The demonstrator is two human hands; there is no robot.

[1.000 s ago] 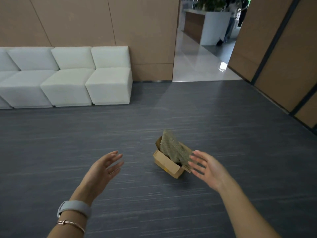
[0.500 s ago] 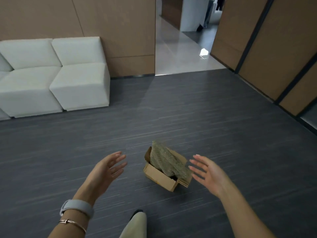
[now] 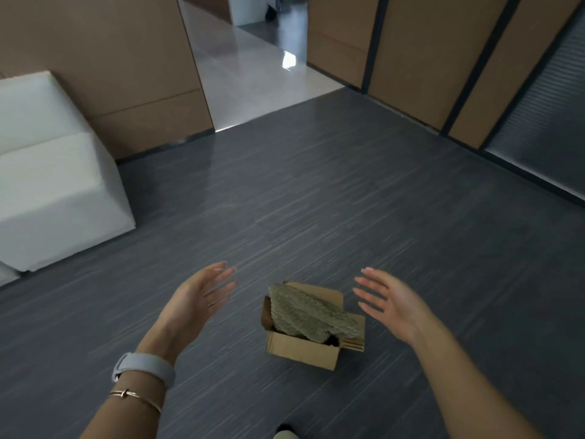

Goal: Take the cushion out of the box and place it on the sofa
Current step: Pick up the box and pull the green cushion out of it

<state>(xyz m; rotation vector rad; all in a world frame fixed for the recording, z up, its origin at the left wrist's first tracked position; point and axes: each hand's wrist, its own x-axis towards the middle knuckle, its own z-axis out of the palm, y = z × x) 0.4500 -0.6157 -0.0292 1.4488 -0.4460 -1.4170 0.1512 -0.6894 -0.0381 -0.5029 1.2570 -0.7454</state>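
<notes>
A small open cardboard box (image 3: 300, 351) sits on the dark grey floor in front of me. A greenish-beige textured cushion (image 3: 308, 312) sticks out of it at a tilt, its top leaning left. My left hand (image 3: 196, 299) hovers open to the left of the box, palm facing it, apart from it. On the box's right, my right hand (image 3: 386, 301) is open too, fingers spread, close to the cushion's far end without touching. The white sofa (image 3: 53, 185) stands at the left against the wall.
Brown wall panels (image 3: 104, 52) run behind the sofa and along the right side. A doorway (image 3: 253, 64) opens onto a shiny pale floor straight ahead. Dark carpet stretches between the box and the sofa. A shoe tip (image 3: 285, 432) shows at the bottom edge.
I have come closer to the box, and the view has turned right, so less of the sofa shows. Both hands have spread to either side of the box. Nothing has been grasped.
</notes>
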